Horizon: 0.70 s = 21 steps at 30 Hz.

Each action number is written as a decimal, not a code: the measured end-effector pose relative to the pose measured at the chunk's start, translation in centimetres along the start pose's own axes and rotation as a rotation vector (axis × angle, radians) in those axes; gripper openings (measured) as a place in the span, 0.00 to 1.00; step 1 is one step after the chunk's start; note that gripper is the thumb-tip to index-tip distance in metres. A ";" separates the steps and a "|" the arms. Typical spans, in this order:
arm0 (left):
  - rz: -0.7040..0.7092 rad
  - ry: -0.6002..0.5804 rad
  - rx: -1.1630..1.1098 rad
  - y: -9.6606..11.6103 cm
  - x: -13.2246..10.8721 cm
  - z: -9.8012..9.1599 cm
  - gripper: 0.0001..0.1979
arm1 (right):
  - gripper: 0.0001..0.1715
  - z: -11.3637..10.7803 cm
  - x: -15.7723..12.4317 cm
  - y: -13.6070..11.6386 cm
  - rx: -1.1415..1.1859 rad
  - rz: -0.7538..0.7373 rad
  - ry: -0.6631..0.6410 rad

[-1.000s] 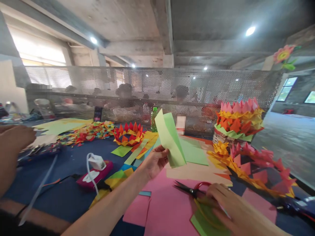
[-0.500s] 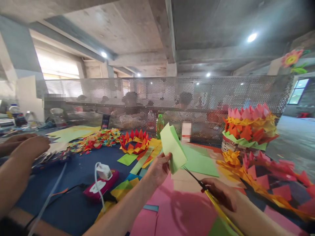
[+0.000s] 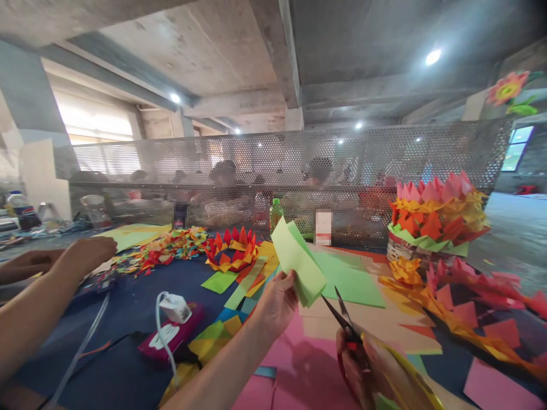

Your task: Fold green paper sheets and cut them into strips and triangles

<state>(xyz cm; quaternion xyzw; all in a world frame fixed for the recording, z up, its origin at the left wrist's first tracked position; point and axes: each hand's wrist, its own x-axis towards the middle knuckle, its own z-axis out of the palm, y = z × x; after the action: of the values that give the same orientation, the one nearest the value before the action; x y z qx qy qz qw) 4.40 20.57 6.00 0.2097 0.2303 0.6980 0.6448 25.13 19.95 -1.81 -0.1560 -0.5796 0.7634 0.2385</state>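
My left hand (image 3: 280, 300) pinches a folded sheet of light green paper (image 3: 298, 259) by its lower left side, holding it up over the table. In my right hand (image 3: 370, 359) is a pair of scissors (image 3: 347, 324), its blades spread and pointing up and left. The tips are near the lower right corner of the green paper; contact is hard to make out. Beneath lie pink paper (image 3: 311, 361) and flat green sheets (image 3: 348, 279). A yellow strip-like item (image 3: 410, 370) runs along my right hand; whether it belongs to the scissors I cannot tell.
A co-worker's arms (image 3: 64, 285) reach in from the left. Folded paper petals ring a basket (image 3: 410, 250) at right. A red-orange paper ring (image 3: 233, 250), paper scraps (image 3: 175, 247), a green bottle (image 3: 276, 213) and a magenta power strip (image 3: 173, 336) with a white plug stand nearby.
The scissor blades have spread apart, and my right hand has turned and dropped a little. The green paper is tilted slightly more to the left. The co-worker's hand has moved right.
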 end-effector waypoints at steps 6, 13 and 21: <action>-0.031 -0.033 0.011 -0.3 -0.3 0.2 0.04 | 0.34 0.5 -0.5 -1.6 -0.040 -0.002 0.006; -0.034 -0.044 0.021 -0.3 -0.6 0.4 0.07 | 0.33 2.3 -1.2 -3.9 -0.102 -0.133 0.101; -0.015 -0.136 0.165 -0.9 -1.0 0.3 0.15 | 0.37 2.1 -0.8 -4.7 0.007 -0.118 0.078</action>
<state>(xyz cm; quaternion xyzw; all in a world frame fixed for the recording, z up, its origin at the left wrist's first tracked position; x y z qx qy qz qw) 5.34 19.64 5.71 0.3073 0.2440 0.6560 0.6448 25.58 18.86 3.22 -0.1503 -0.5753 0.7435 0.3060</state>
